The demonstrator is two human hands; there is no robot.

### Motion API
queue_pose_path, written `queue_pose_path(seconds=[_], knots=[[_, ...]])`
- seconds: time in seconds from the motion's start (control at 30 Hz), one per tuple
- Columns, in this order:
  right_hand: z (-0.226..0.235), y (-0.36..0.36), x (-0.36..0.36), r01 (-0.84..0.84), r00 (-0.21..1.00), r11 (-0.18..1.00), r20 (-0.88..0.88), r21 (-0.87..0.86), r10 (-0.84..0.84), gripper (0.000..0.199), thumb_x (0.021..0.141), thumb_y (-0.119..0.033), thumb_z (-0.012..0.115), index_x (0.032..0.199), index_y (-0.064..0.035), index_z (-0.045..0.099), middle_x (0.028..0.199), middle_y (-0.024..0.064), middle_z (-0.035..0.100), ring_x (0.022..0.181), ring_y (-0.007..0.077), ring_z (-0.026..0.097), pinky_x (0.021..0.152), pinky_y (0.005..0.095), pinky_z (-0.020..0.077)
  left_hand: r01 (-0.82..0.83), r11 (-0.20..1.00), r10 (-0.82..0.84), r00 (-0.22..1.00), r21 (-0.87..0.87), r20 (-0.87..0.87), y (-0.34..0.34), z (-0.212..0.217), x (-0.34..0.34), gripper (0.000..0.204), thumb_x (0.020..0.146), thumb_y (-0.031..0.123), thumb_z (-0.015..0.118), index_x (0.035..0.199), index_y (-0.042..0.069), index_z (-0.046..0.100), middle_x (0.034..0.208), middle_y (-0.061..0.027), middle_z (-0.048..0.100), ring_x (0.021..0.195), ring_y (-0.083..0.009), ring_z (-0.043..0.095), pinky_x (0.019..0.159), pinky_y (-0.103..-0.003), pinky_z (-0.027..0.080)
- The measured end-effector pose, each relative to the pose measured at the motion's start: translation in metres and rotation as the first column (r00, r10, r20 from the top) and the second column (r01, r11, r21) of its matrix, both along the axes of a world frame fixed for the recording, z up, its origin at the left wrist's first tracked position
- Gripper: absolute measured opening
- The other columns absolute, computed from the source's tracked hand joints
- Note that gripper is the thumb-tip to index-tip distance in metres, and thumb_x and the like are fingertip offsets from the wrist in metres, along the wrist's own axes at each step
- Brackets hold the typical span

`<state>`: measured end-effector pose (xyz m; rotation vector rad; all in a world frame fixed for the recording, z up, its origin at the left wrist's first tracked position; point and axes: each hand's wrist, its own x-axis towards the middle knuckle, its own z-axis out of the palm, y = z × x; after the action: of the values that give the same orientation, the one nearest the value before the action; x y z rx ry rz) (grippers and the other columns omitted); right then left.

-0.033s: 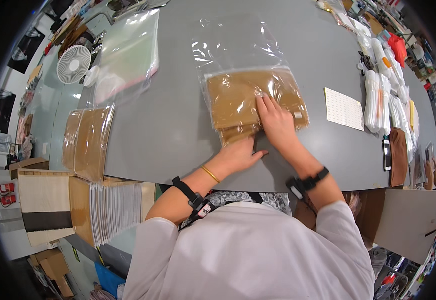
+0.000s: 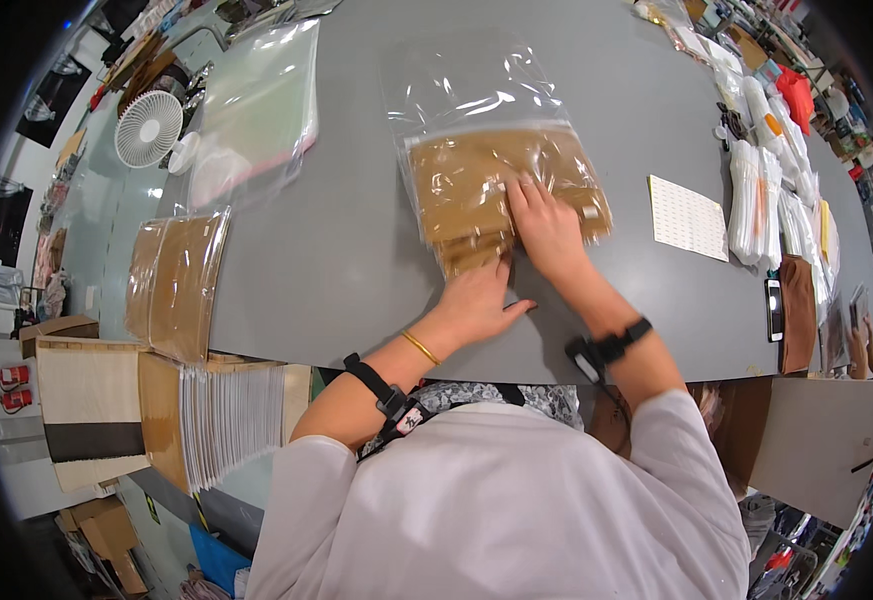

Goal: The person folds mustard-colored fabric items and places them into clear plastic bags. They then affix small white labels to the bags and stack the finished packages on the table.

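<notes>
A clear plastic bag (image 2: 476, 85) lies on the grey table (image 2: 326, 260), with folded brown cloth (image 2: 456, 185) inside its nearer part. The bag's far part is flat. My right hand (image 2: 548, 228) rests on top of the cloth through the plastic, fingers stretched out. At the near edge, my left hand (image 2: 474, 303) touches a narrower brown fold that sticks out toward me. Its thumb points away to the right, apart from the fingers. The left fingertips are partly hidden at the fold.
To the left are stacked clear bags (image 2: 256, 110), packed brown pieces (image 2: 176, 280) and a white fan (image 2: 149, 130). On the right lie a sticker sheet (image 2: 689, 217), white plastic bundles (image 2: 751, 205), a phone (image 2: 774, 310) and brown fabric (image 2: 797, 310). Another person's hand (image 2: 861, 345) shows at far right.
The bag with the brown cloth has shifted slightly away from me and to the left. My right hand has moved with it; my left hand has barely moved.
</notes>
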<state>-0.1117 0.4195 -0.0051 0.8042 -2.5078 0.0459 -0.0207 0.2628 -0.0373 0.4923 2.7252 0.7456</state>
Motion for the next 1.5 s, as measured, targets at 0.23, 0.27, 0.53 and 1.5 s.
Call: queue_pose_path(seconds=[0.23,0.27,0.53,1.5], knots=[[-0.030,-0.004,-0.028,-0.095,0.990,0.995,-0.110,-0.001,0.094,0.047,0.086,-0.010,0.066,0.130,0.0055,0.061,0.130,0.0228,0.064,0.126,0.0420,0.063,0.110,0.0477,0.0511,0.110,0.984,-0.155,0.912,-0.138,-0.379,-0.001,0.009,0.004,0.097,0.091,0.061,0.069,0.147,-0.016,0.046,0.158,-0.0344,0.041,0.150,-0.0479,0.036,0.125,-0.051,0.028],[-0.035,-0.004,-0.028,-0.099,0.992,0.995,-0.077,-0.022,0.097,0.048,0.087,-0.010,0.065,0.132,0.0054,0.060,0.134,0.0245,0.063,0.130,0.0440,0.060,0.113,0.0499,0.0486,0.112,0.982,-0.165,0.899,-0.151,-0.405,0.001,0.008,0.004,0.098,0.091,0.063,0.068,0.147,-0.015,0.047,0.158,-0.0342,0.042,0.150,-0.0481,0.036,0.125,-0.051,0.028],[-0.055,-0.058,-0.158,-0.046,0.997,0.998,-0.061,0.039,0.049,0.045,0.096,-0.008,0.057,0.141,-0.0010,0.058,0.148,0.0232,0.059,0.141,0.0422,0.053,0.122,0.0514,0.0392,0.160,0.930,-0.283,0.886,-0.330,-0.368,0.006,0.014,0.000,0.095,0.092,0.067,0.062,0.145,-0.011,0.052,0.154,-0.0336,0.047,0.146,-0.0504,0.039,0.121,-0.056,0.032],[-0.056,-0.140,-0.205,-0.139,0.983,0.963,0.089,-0.233,0.163,0.041,0.098,-0.029,0.068,0.132,-0.0060,0.066,0.129,0.0126,0.067,0.125,0.0318,0.060,0.110,0.0493,0.0448,0.197,0.887,-0.376,0.833,-0.417,-0.406,-0.015,0.011,-0.006,0.085,0.100,0.065,0.052,0.148,-0.005,0.055,0.151,-0.0275,0.051,0.144,-0.0489,0.041,0.116,-0.055,0.037]])
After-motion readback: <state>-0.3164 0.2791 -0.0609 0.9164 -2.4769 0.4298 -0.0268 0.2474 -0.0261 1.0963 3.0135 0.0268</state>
